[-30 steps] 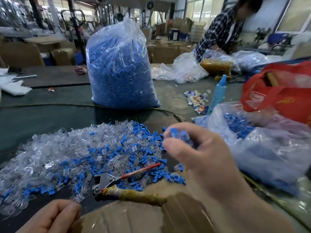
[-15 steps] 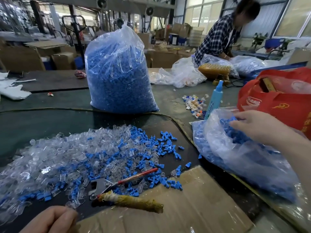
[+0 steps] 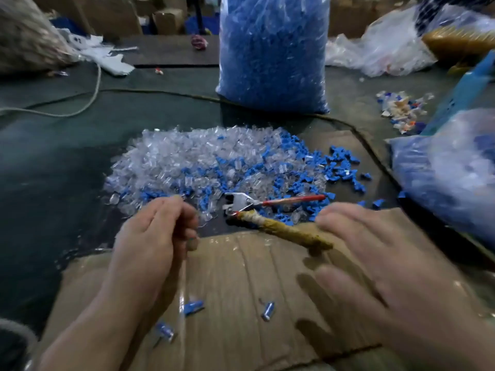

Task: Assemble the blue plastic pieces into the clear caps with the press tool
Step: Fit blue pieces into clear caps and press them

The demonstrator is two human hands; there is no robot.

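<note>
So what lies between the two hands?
Head view: the press tool, its wrapped handle over the cardboard edge, lies between the left hand and right hand.

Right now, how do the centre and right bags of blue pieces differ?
The centre bag stands tall and upright, packed full; the right bag lies slumped and low. The centre bag's fill shows deep blue; the right bag's looks paler through cloudy film. Both are clear plastic holding blue pieces.

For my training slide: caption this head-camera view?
Curled left hand and open right hand above cardboard, flanking the press tool beside mixed clear caps and blue pieces.
</note>
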